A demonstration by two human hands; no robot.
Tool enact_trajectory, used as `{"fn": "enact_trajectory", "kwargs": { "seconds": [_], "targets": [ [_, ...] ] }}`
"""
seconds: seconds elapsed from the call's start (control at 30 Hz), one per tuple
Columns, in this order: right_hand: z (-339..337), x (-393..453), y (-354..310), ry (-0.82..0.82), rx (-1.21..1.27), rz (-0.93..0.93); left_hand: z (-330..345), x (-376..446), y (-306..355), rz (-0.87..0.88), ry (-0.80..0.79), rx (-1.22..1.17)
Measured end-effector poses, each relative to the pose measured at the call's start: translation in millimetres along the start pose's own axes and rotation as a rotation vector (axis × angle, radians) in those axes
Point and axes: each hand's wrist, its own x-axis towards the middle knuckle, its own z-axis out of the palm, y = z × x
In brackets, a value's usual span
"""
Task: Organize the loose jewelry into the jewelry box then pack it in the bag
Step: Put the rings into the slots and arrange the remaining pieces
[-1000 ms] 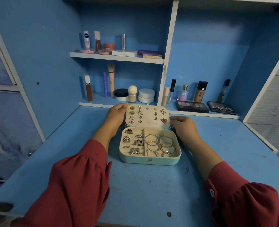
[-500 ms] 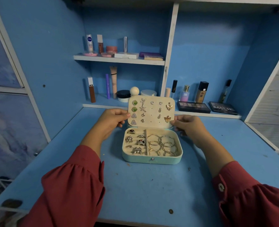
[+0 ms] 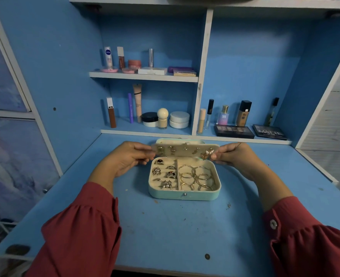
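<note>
Blue desk (image 3: 165,232) fills the lower half of the frame, with a blue shelf unit (image 3: 203,76) across the upper half. Red sleeves (image 3: 79,232) enter from the bottom left and bottom right corners. Mint jewelry box (image 3: 184,195) sits at centre frame on the desk, base open, lid lying flat behind it at the far side. Cream earring panel (image 3: 185,149) is tipped forward over the back of the box, seen almost edge-on, with studs and gold earrings pinned to it. Left hand (image 3: 125,158) pinches the panel's left end between thumb and curled fingers; right hand (image 3: 235,154) pinches the right end the same way, thumb just beside a gold winged earring (image 3: 207,153). In the box, the left compartment holds silver rings (image 3: 165,174) in slots, one with a dark stone at the back left; the right compartment holds a pile of gold hoop earrings (image 3: 197,178), overlapping. Upper shelf at upper centre: Nivea tube (image 3: 108,57), small pink jar (image 3: 134,63), flat compacts. Lower shelf: tubes, white jars (image 3: 179,119), foundation bottle (image 3: 244,112), two dark eyeshadow palettes (image 3: 234,131) lying flat at right of centre. No bag in view.
</note>
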Motion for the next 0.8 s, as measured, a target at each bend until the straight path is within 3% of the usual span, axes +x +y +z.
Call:
{"fn": "enact_trajectory", "kwargs": {
  "seconds": [0.33,0.53,0.8],
  "targets": [
    [-4.8,-3.3,-1.3,-0.058,-0.140,0.039,-5.9,-5.6,-1.8,-0.047,-0.090,0.116],
    [-8.1,0.0,-1.6,-0.086,-0.086,0.104,-6.5,-5.7,1.0,-0.074,-0.074,0.046],
    [-6.3,-0.3,-2.4,-0.091,-0.123,0.098,-3.0,-4.1,-0.9,0.008,-0.089,0.180]
  ]
}}
